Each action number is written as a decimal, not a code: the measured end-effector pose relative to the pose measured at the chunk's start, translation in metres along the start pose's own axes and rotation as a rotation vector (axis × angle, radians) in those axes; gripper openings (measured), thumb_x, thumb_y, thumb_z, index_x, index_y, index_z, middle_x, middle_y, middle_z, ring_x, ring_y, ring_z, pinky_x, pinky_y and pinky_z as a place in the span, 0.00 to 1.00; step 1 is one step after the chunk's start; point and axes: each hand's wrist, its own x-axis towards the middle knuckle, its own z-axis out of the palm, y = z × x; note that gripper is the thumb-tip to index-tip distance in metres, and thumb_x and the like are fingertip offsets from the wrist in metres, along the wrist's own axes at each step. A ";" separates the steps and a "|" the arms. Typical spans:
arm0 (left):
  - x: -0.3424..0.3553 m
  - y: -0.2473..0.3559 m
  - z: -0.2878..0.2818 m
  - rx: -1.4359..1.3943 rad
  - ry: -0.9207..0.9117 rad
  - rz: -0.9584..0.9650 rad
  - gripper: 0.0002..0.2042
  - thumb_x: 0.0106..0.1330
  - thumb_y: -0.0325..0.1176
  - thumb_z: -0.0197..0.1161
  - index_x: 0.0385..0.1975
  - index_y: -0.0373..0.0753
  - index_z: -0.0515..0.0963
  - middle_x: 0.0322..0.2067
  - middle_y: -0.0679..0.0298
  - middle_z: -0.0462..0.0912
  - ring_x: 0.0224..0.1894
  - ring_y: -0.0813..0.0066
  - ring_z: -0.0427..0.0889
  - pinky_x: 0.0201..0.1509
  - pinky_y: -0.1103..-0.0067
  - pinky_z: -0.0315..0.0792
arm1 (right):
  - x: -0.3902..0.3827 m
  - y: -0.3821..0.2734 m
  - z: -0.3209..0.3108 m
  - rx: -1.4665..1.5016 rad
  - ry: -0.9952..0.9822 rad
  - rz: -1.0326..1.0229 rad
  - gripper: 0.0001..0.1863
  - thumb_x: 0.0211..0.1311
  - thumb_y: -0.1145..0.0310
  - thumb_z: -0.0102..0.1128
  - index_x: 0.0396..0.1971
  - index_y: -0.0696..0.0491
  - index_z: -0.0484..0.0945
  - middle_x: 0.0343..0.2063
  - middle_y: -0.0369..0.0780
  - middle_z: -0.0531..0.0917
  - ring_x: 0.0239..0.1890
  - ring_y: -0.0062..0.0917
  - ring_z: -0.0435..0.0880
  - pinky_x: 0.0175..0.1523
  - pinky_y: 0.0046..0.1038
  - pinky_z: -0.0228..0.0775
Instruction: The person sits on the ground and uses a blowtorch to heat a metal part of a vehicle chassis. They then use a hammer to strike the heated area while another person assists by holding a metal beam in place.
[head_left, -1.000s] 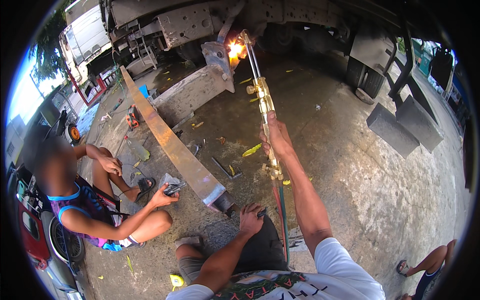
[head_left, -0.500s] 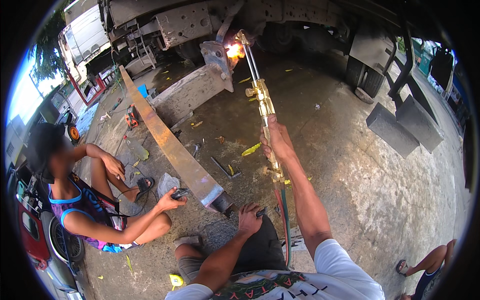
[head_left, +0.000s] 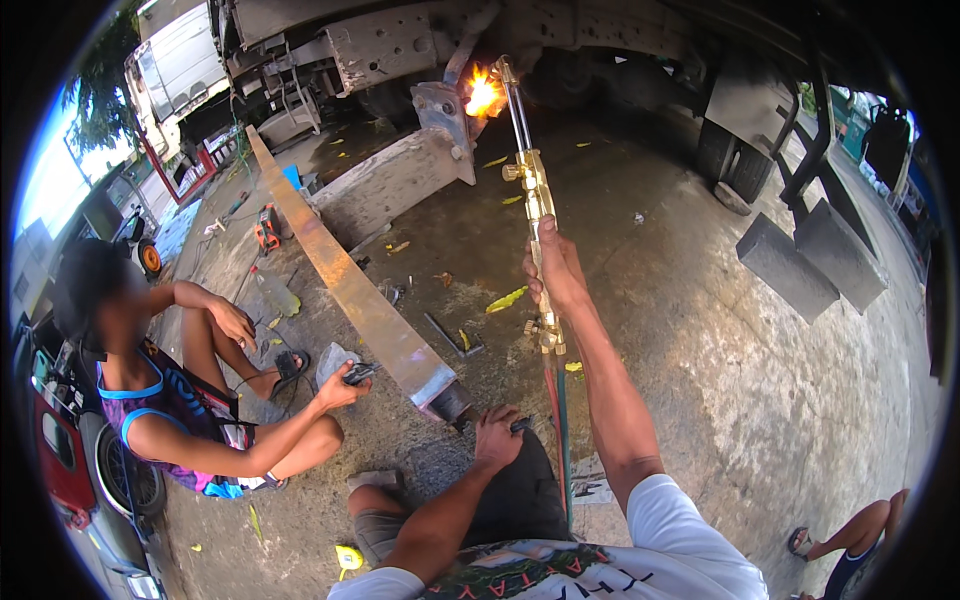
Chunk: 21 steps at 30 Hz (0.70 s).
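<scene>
My right hand (head_left: 556,268) is wrapped around a brass cutting torch (head_left: 536,195), held out with its angled head (head_left: 504,68) up and away from me. A bright orange flame (head_left: 484,93) burns between that head and a bolted steel bracket (head_left: 440,118) under the truck. From the torch's lower end a red and a green hose (head_left: 562,430) run down past my leg. My left hand (head_left: 497,434) rests on my knee, closed around a small dark object (head_left: 520,425) whose kind I cannot make out. Near it lies the end of a long rusty steel beam (head_left: 345,275).
A person (head_left: 190,390) squats at the left, holding a dark tool (head_left: 360,374). An orange tool (head_left: 267,229), an L-shaped rod (head_left: 452,335) and leaves lie on the concrete. Truck wheels (head_left: 735,155) and metal plates (head_left: 800,260) stand right. Another person's leg (head_left: 835,545) shows lower right.
The torch head has shifted slightly right, away from the bracket, and the flame looks larger and more exposed. My left hand stays on my knee. The squatting person's held tool has turned slightly.
</scene>
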 end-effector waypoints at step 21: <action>0.000 -0.004 -0.016 -0.046 0.069 -0.015 0.16 0.60 0.32 0.66 0.49 0.43 0.84 0.60 0.66 0.79 0.66 0.61 0.74 0.68 0.67 0.71 | 0.012 0.003 -0.007 0.006 0.053 -0.006 0.40 0.59 0.21 0.48 0.29 0.51 0.67 0.14 0.30 0.66 0.11 0.14 0.64 0.14 0.21 0.59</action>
